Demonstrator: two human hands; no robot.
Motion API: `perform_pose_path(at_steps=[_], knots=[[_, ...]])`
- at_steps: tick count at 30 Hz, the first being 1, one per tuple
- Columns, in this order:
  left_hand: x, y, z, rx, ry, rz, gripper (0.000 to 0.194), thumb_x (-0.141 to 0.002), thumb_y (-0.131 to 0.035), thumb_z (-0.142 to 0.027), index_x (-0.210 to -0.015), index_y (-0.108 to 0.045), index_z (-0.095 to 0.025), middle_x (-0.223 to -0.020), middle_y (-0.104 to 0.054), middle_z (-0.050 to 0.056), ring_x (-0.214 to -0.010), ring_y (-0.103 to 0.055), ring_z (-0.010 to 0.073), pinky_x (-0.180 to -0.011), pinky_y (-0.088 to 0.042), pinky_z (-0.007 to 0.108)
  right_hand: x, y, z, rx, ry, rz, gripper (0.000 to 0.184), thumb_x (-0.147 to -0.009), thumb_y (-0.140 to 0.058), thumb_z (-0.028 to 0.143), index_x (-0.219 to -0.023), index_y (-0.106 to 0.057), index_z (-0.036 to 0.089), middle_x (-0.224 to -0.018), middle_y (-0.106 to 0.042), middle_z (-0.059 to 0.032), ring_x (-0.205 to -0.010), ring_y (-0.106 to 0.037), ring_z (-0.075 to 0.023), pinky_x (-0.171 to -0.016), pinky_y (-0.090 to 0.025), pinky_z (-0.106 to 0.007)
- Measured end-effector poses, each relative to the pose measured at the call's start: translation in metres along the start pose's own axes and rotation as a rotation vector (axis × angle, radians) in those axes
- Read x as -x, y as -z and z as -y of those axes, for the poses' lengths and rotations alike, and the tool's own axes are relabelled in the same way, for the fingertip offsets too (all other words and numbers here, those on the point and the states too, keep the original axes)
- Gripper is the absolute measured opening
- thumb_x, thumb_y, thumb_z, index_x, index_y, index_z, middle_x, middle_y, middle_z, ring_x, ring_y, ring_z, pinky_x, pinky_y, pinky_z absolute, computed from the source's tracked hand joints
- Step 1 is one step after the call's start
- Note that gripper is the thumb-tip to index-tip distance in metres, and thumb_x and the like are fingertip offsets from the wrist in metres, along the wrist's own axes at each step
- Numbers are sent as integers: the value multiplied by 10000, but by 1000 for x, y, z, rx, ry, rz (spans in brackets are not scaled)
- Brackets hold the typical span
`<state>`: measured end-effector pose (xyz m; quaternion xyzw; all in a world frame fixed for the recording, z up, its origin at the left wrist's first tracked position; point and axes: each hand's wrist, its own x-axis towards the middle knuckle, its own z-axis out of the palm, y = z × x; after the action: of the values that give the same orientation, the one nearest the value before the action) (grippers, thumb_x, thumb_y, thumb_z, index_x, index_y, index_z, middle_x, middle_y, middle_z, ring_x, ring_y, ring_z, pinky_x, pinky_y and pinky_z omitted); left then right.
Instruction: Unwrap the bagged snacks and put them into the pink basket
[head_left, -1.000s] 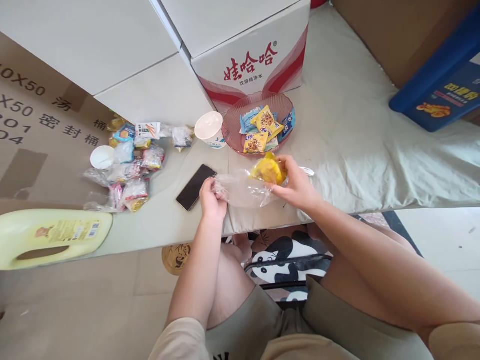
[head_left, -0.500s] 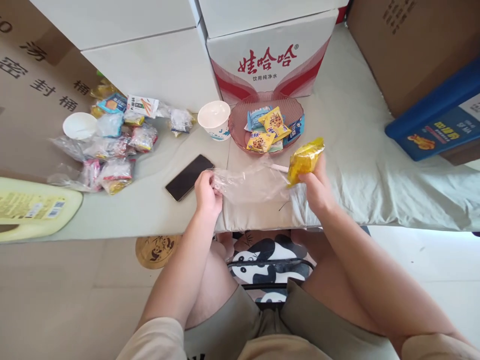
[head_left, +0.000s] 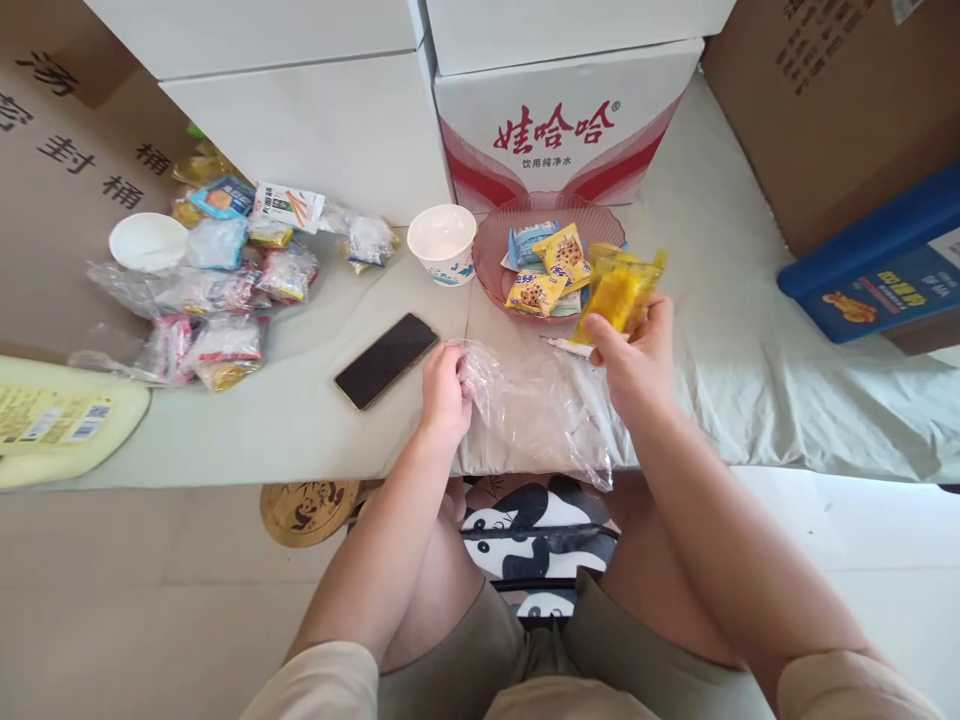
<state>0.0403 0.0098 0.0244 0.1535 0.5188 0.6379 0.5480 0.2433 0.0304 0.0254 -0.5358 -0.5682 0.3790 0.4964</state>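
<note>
The right hand (head_left: 637,355) holds a yellow packet (head_left: 616,290), with the thumb laid on the near side and the other fingers bent behind it, so the grip is closed around its lower right part. This packet is of shiny, partly see-through film. Its middle is deep yellow and looks full, while the upper right end is flatter, crimped and paler. It is held tilted, the upper end leaning to the right, and I cannot read any print on it. In the view it covers the right part of the pink glass bowl (head_left: 491,262); if it touches the bowl, I cannot tell.

The left hand (head_left: 448,395) has its fingers folded tightly on the gathered end of a clear plastic bag (head_left: 536,395). The bag is thin, wrinkled and glossy, and it spreads to the right, its loose corner hanging at the edge of the cloth (head_left: 757,290).

In the bowl lie yellow cookie packets (head_left: 537,293) with some blue ones. A white paper cup (head_left: 444,250) stands just beside the bowl, and a dark phone (head_left: 386,360) lies near the left hand.
</note>
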Motion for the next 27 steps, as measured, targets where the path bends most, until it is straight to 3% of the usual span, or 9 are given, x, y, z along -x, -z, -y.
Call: perform_pose_path(at_steps=[2,4,9,12,17,19,21,24,27], knots=[[1,4,-2,-3,2,-12,248,-687,-642,-164,-590,-414,-183,-511,-341,-88,-364,-276,11,-321,-150,145,-4,-10,2,-12,54,-61,634,-885,-563,494,-1426,-266,348,-1237,-548,-102,-1003,-670,-236,-739,-586,-394],[1,9,-4,-13,2,-30,247,-692,-644,-165,-592,-419,-181,-519,-344,-87,-367,-278,11,-325,-147,148,-3,-16,3,-4,85,-26,636,-894,-549,451,-1450,-257,353,-1311,-528,-112,-1100,-656,-249,-825,-582,-435],[0,19,-4,-9,-21,35,269,-701,-654,-154,-581,-415,-182,-529,-362,-74,-395,-304,28,-355,-202,163,12,-11,0,-10,20,36,381,-879,-564,363,-1240,-491,269,-1262,-608,-111,-1129,-654,-241,-956,-540,-458],[2,16,-2,1,-24,143,247,-707,-648,-146,-581,-439,-180,-550,-404,-57,-453,-395,48,-432,-337,169,22,-5,-1,122,90,173,359,-846,-595,347,-1181,-550,225,-1209,-657,-117,-1143,-645,-258,-1010,-503,-478],[13,4,-6,40,186,299,155,-741,-638,-215,-678,-498,-191,-676,-576,-13,-637,-630,145,-597,-514,267,30,2,-3,465,234,446,532,-817,-623,378,-1309,-544,192,-1320,-637,-154,-1241,-588,-317,-1032,-462,-507],[15,2,-8,59,237,328,161,-753,-645,-244,-712,-497,-196,-745,-639,8,-722,-683,185,-664,-549,315,31,4,-3,535,266,500,482,-817,-624,380,-1257,-591,186,-1198,-697,-137,-1167,-624,-309,-1003,-467,-487],[14,2,-10,72,237,330,179,-757,-651,-264,-725,-487,-200,-778,-664,12,-748,-701,198,-695,-560,337,30,7,-2,543,257,513,291,-836,-587,345,-1067,-671,190,-994,-739,-97,-980,-673,-268,-913,-493,-426],[10,4,-13,86,187,276,191,-743,-655,-265,-735,-472,-209,-774,-664,-2,-761,-713,199,-694,-562,327,28,14,1,476,164,434,204,-868,-512,318,-829,-673,200,-749,-695,-33,-688,-621,-182,-693,-474,-312],[4,9,-16,100,128,206,200,-732,-654,-263,-736,-460,-216,-750,-650,-15,-743,-709,188,-664,-557,302,26,21,8,374,95,324,216,-854,-528,356,-740,-632,205,-647,-640,-5,-609,-564,-158,-618,-430,-286]])
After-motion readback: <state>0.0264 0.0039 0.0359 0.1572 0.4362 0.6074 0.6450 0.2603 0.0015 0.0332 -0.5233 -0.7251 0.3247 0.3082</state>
